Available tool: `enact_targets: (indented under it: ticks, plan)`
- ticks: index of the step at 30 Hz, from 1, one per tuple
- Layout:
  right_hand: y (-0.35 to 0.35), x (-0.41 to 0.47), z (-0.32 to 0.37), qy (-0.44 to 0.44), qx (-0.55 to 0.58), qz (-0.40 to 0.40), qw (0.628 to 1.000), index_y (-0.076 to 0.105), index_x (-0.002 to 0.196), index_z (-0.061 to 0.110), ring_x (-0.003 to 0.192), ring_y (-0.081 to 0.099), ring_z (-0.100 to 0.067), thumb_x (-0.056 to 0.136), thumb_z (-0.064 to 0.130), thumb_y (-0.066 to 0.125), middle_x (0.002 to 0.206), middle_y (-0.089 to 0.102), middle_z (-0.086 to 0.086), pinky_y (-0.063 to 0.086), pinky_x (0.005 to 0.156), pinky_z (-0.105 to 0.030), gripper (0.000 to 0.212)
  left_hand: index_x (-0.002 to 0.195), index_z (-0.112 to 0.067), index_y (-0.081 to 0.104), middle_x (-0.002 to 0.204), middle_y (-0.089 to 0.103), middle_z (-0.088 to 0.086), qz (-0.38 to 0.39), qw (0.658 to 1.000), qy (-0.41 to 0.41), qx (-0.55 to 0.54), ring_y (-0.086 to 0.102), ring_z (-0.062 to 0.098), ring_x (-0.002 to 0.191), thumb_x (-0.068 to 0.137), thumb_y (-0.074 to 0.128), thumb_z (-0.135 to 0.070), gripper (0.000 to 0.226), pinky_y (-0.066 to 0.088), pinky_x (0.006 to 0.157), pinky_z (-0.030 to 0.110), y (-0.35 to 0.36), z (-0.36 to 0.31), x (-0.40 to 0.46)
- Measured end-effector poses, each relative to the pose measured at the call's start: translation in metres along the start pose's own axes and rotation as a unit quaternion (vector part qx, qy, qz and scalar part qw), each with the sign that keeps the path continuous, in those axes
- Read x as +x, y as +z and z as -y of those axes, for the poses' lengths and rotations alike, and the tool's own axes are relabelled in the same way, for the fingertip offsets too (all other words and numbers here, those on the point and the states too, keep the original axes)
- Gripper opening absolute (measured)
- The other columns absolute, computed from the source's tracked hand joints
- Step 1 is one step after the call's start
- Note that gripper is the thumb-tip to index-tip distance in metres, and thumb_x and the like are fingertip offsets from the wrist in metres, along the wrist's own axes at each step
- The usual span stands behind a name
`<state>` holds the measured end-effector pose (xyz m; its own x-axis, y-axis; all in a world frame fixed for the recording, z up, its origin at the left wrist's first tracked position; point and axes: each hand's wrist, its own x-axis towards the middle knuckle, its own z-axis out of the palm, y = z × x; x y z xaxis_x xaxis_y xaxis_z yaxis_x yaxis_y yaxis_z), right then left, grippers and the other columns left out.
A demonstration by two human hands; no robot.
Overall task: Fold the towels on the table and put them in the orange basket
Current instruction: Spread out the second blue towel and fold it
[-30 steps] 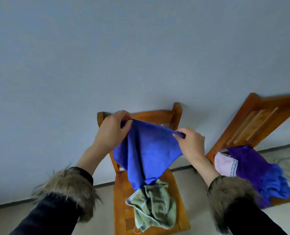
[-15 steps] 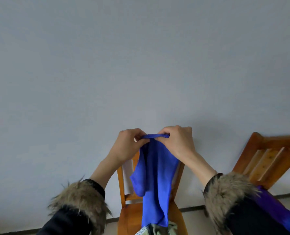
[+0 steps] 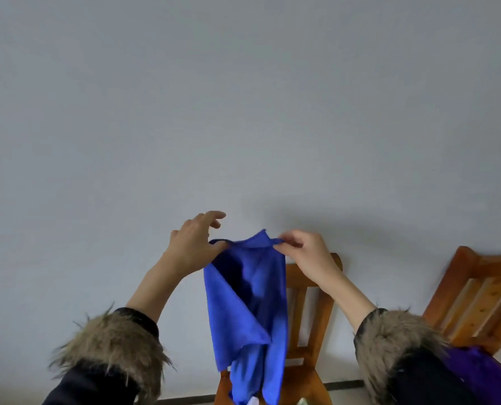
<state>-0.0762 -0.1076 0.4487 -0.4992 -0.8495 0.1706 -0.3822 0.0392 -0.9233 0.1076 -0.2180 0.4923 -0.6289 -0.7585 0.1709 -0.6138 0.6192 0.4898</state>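
A plain, matte pale grey wall (image 3: 243, 112) fills most of the head view, with soft shadows cast on it above the raised hands. Against it, two chairs of glossy orange-brown wood are seen: the nearer chair (image 3: 310, 317) is largely hidden behind the hanging cloth, only its slatted back and part of its seat being visible, while the second chair (image 3: 483, 293) is cut off by the right edge, its back made of flat vertical slats. A bright blue towel (image 3: 249, 311), soft and nappy in texture, is held up in the air in front of the nearer chair, well above its seat; it hangs long and narrow, folded over on itself with a diagonal flap, and its lower end runs out of the bottom of the frame. A crumpled purple cloth (image 3: 477, 372) is partly covered by the right sleeve. Both sleeves are dark and are trimmed with shaggy brown fur cuffs (image 3: 112, 343). The towel's top right corner is pinched by the curled fingers of the right hand (image 3: 305, 252). The top left corner is caught at the thumb of the left hand (image 3: 193, 244), whose other fingers (image 3: 214, 216) are spread apart and lifted clear of the fabric.
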Motion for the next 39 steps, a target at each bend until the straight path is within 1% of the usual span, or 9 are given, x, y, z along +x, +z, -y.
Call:
enact_targets:
  ticks: [2, 6, 11, 15, 19, 24, 31, 35, 39]
  plan:
    - [0.011, 0.007, 0.018, -0.044, -0.023, 0.028, 0.998, 0.066, 0.073, 0.029, 0.075, 0.063, -0.003, 0.083, 0.01, 0.064, 0.077, 0.068, 0.01, 0.048, 0.069, -0.014, 0.022, 0.133, -0.034, 0.042, 0.116, 0.053, -0.017, 0.032, 0.999, 0.033, -0.023, 0.05, 0.009, 0.1, 0.081, 0.067, -0.035, 0.057, 0.034, 0.1, 0.036, 0.003, -0.001, -0.004]
    - [0.031, 0.013, 0.036, -0.091, -0.046, 0.046, 0.994, 0.066, 0.074, 0.031, 0.074, 0.063, 0.001, 0.084, 0.013, 0.062, 0.074, 0.068, 0.015, 0.048, 0.066, -0.008, 0.021, 0.094, -0.025, 0.067, 0.084, 0.065, -0.014, -0.042, 0.991, 0.065, -0.112, 0.058, 0.005, 0.083, 0.086, 0.064, -0.023, 0.008, 0.044, 0.083, 0.019, 0.001, -0.004, -0.01]
    - [0.058, 0.007, 0.022, -0.061, -0.034, 0.089, 0.994, 0.058, 0.079, 0.032, 0.075, 0.062, -0.002, 0.088, 0.028, 0.06, 0.079, 0.065, 0.014, 0.047, 0.06, -0.009, 0.01, 0.083, -0.02, 0.067, 0.074, 0.059, -0.02, -0.11, 0.984, 0.081, -0.112, 0.054, -0.004, 0.076, 0.09, 0.057, -0.016, 0.013, 0.035, 0.069, -0.001, -0.023, -0.001, -0.019]
    - [0.086, -0.001, 0.0, -0.016, -0.033, 0.122, 0.992, 0.058, 0.082, 0.032, 0.079, 0.061, -0.006, 0.089, 0.027, 0.058, 0.083, 0.065, 0.013, 0.05, 0.07, -0.019, 0.008, 0.079, -0.027, 0.061, 0.076, 0.058, -0.021, -0.18, 0.974, 0.067, -0.123, 0.055, -0.003, 0.079, 0.09, 0.055, -0.013, 0.018, 0.036, 0.07, 0.0, -0.052, 0.003, -0.03]
    - [0.098, -0.002, -0.025, -0.002, -0.042, 0.111, 0.993, 0.063, 0.082, 0.025, 0.077, 0.06, -0.005, 0.086, 0.024, 0.062, 0.079, 0.064, 0.016, 0.044, 0.065, -0.011, 0.004, 0.083, -0.022, 0.063, 0.076, 0.058, -0.019, -0.291, 0.948, -0.014, -0.125, 0.05, -0.013, 0.062, 0.09, 0.055, -0.011, 0.015, 0.035, 0.062, 0.0, -0.083, 0.04, -0.062]
    - [0.148, -0.013, -0.045, 0.018, -0.175, 0.234, 0.956, 0.055, 0.094, 0.018, 0.09, 0.058, -0.02, 0.093, 0.029, 0.05, 0.089, 0.062, 0.003, 0.047, 0.088, -0.039, 0.012, 0.084, -0.022, 0.064, 0.079, 0.061, -0.014, -0.373, 0.915, -0.134, -0.082, 0.05, -0.012, 0.06, 0.09, 0.056, -0.013, 0.014, 0.033, 0.061, -0.001, -0.109, 0.095, -0.137]
    - [0.237, -0.063, 0.003, -0.109, -0.249, 0.326, 0.905, 0.042, 0.088, 0.023, 0.073, 0.05, -0.013, 0.099, 0.029, 0.034, 0.074, 0.052, 0.011, 0.029, 0.08, -0.032, 0.014, 0.093, -0.013, 0.065, 0.084, 0.061, -0.003, -0.448, 0.846, -0.289, -0.004, 0.053, 0.008, 0.078, 0.091, 0.055, -0.012, 0.01, 0.036, 0.064, 0.008, -0.142, 0.161, -0.28]
    - [0.278, -0.091, 0.041, -0.19, -0.267, 0.366, 0.871, 0.04, 0.071, 0.031, 0.065, 0.05, -0.006, 0.096, 0.036, 0.041, 0.063, 0.051, 0.014, 0.026, 0.081, -0.028, 0.026, 0.096, -0.007, 0.066, 0.085, 0.062, 0.004, -0.508, 0.784, -0.356, -0.004, 0.056, 0.019, 0.082, 0.091, 0.055, -0.012, 0.013, 0.04, 0.072, 0.028, -0.161, 0.196, -0.362]
    - [0.341, -0.13, 0.066, -0.216, -0.321, 0.376, 0.842, 0.045, 0.083, 0.023, 0.079, 0.05, -0.015, 0.097, 0.022, 0.037, 0.084, 0.051, 0.01, 0.027, 0.081, -0.032, 0.016, 0.091, -0.006, 0.067, 0.082, 0.062, 0.003, -0.528, 0.76, -0.379, 0.023, 0.056, 0.021, 0.078, 0.089, 0.057, -0.009, 0.011, 0.041, 0.075, 0.03, -0.177, 0.224, -0.438]
